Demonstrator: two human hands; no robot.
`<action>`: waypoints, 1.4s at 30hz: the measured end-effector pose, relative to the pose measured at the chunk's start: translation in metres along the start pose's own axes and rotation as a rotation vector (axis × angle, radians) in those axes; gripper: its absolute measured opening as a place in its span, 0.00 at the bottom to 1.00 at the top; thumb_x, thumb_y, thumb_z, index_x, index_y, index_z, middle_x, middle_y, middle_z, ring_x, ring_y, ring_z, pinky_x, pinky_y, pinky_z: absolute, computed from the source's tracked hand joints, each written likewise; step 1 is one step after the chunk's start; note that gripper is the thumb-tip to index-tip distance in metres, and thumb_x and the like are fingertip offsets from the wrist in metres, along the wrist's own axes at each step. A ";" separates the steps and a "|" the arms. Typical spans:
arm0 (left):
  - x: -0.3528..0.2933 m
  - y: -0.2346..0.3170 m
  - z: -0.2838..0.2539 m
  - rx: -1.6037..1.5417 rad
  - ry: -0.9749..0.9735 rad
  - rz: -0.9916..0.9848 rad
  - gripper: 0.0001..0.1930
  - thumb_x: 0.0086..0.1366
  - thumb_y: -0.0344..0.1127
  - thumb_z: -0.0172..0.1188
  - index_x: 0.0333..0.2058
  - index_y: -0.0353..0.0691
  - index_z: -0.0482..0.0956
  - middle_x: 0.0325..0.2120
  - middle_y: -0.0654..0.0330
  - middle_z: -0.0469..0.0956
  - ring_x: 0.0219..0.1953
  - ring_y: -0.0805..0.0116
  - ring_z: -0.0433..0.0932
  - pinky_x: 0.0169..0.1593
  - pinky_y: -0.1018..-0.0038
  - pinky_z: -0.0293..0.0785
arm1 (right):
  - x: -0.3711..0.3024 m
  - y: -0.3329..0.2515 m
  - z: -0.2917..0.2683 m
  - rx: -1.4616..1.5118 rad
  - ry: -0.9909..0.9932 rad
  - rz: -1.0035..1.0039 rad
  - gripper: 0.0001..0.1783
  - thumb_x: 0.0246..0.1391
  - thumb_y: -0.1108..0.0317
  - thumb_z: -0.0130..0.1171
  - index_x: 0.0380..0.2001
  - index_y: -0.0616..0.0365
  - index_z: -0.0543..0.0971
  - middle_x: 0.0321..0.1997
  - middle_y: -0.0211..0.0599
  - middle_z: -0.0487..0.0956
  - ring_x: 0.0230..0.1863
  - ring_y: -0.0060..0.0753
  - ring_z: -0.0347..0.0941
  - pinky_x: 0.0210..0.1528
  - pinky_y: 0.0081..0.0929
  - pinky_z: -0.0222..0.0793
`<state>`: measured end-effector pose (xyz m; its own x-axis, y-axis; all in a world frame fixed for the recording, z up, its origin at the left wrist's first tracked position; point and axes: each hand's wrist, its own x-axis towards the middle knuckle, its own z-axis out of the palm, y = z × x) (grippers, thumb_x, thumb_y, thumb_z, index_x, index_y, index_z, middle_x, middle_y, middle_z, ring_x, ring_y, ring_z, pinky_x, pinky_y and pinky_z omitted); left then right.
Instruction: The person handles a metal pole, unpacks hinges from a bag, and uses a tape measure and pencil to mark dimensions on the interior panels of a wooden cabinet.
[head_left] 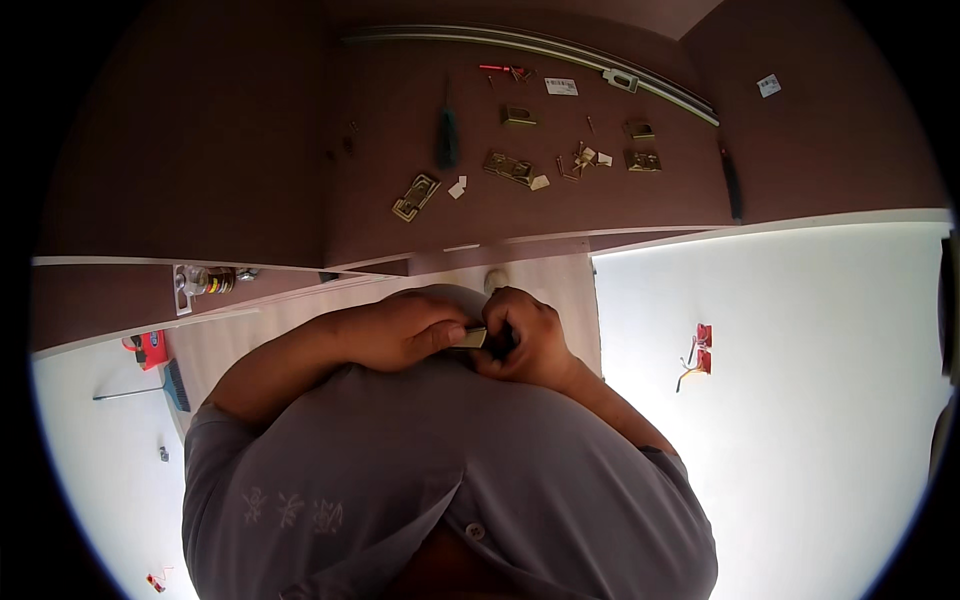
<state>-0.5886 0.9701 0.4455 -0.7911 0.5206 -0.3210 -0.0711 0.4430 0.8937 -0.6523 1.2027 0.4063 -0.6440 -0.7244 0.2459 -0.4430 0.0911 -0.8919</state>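
Note:
Close against my grey shirt, my left hand (410, 332) is closed on a small brass-coloured metal piece (471, 338), with the thumb lying along it. My right hand (530, 340) meets it from the other side, fingers curled in at the far end of the piece. What those right fingers grip, if anything, is hidden in their shadow. Ahead of both hands, on the brown cabinet board (560, 215), lie more brass-coloured pieces: one latch-like plate (416, 196), a second plate (508, 167) and a third (642, 160).
A dark-handled screwdriver (446, 140) lies among the plates, near loose screws (577, 163) and a white label (561, 87). Behind them runs a long metal rail (540, 42). A black-handled tool (731, 185) rests at the right. Glassy items (210, 280) sit at the left edge.

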 end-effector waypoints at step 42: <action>-0.097 -0.037 0.018 -0.946 0.367 0.025 0.20 0.73 0.40 0.50 0.56 0.32 0.75 0.40 0.56 0.83 0.35 0.68 0.83 0.37 0.75 0.74 | 0.053 -0.009 0.065 -0.079 -0.081 -0.529 0.29 0.48 0.57 0.75 0.48 0.65 0.78 0.36 0.44 0.84 0.33 0.44 0.84 0.36 0.35 0.79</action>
<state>-0.4976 0.9162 0.4375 -0.9255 0.1949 -0.3249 -0.3777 -0.4074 0.8315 -0.6423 1.1190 0.4025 -0.2713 -0.7355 0.6208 -0.7416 -0.2514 -0.6220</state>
